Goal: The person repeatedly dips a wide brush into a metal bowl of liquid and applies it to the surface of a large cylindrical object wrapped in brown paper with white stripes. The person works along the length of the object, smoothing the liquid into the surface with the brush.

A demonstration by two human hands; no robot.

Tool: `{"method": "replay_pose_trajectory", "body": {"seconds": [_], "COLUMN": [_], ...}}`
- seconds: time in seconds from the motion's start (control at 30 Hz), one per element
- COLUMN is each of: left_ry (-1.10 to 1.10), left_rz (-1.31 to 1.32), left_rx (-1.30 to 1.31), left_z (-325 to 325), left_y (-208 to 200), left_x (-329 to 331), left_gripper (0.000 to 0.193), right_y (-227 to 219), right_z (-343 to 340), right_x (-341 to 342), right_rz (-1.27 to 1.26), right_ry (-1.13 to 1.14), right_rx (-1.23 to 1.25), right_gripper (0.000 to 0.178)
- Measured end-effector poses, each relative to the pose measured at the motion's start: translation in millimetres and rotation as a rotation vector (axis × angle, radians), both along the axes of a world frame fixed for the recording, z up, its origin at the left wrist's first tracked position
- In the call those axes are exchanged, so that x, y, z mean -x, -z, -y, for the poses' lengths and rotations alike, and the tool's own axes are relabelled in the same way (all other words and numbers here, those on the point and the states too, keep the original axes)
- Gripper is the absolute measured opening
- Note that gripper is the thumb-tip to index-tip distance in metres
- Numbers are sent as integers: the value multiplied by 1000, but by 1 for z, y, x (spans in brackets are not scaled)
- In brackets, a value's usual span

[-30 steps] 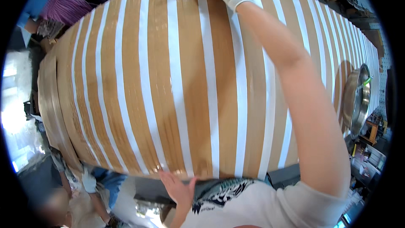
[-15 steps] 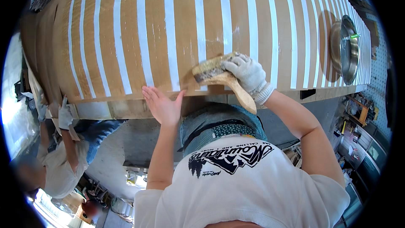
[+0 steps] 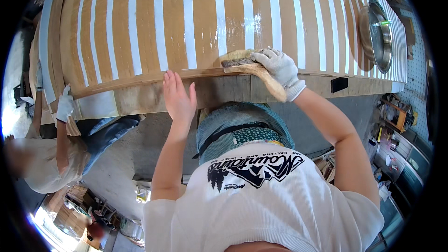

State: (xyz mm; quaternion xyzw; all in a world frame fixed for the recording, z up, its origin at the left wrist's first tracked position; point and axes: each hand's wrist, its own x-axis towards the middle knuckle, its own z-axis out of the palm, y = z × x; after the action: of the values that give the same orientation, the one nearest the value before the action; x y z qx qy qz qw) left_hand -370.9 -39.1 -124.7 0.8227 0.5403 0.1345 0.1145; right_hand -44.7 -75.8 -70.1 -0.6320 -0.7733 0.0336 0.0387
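My right hand [image 3: 280, 67], in a whitish work glove, is closed round a wide brush [image 3: 254, 68] with a wooden handle and pale bristles. The brush lies on its side near the front edge of a brown sheet [image 3: 205, 32] that carries long white strips [image 3: 189, 23] and shines wet in places. To its left is my bare left hand [image 3: 179, 98], its fingers stretched out and the thumb apart, holding nothing. Its fingertips reach the sheet's front edge; whether they press on it I cannot tell.
A round metal bowl [image 3: 363, 30] with a green-handled tool [image 3: 381, 23] stands on the sheet at the right. A flat black object [image 3: 339, 84] lies on the wooden front ledge [image 3: 210, 89]. At the left, a co-worker's gloved hand [image 3: 65, 106] touches the sheet's end. Shelving [image 3: 396, 116] stands at the right.
My view has shifted, so the sheet's front edge sits higher in it. The brush is now closer to that edge. My left hand has drawn back slightly. The co-worker's gloved hands have moved along the left end.
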Motion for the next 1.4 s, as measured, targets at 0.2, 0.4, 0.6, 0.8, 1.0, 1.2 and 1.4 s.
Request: {"method": "replay_pose_trajectory", "body": {"seconds": [0.2, 0.4, 0.6, 0.8, 1.0, 1.2, 1.4], "left_ry": [-140, -288, -259, -259, -348, -378, -437], "left_rz": [87, -31, -151, -191, -355, -524, -452], "left_rx": [79, -93, -3, 29, 240, 480, 432], "left_z": [-18, -45, -47, -56, -65, -82, -69], "left_y": [-18, 0, 6, -4, -43, -54, -39], "left_x": [10, 34, 34, 34, -10, -43, -38], "left_gripper": [44, 41, 41, 45, 80, 121, 123], "right_y": [-21, 7, -22, -1, -33, -26, -33], "right_z": [-48, -13, -53, -43, -67, -170, -323], "right_x": [-16, 10, 38, 75, 12, -68, -133], "right_rz": [-223, -10, -395, -113, -224, -244, -158], "right_ry": [269, 20, 10, -40, 198, 398, 518], "right_rx": [122, -160, -43, -106, 417, 61, -15], "right_gripper": [30, 34, 21, 28, 37, 44, 36]}}
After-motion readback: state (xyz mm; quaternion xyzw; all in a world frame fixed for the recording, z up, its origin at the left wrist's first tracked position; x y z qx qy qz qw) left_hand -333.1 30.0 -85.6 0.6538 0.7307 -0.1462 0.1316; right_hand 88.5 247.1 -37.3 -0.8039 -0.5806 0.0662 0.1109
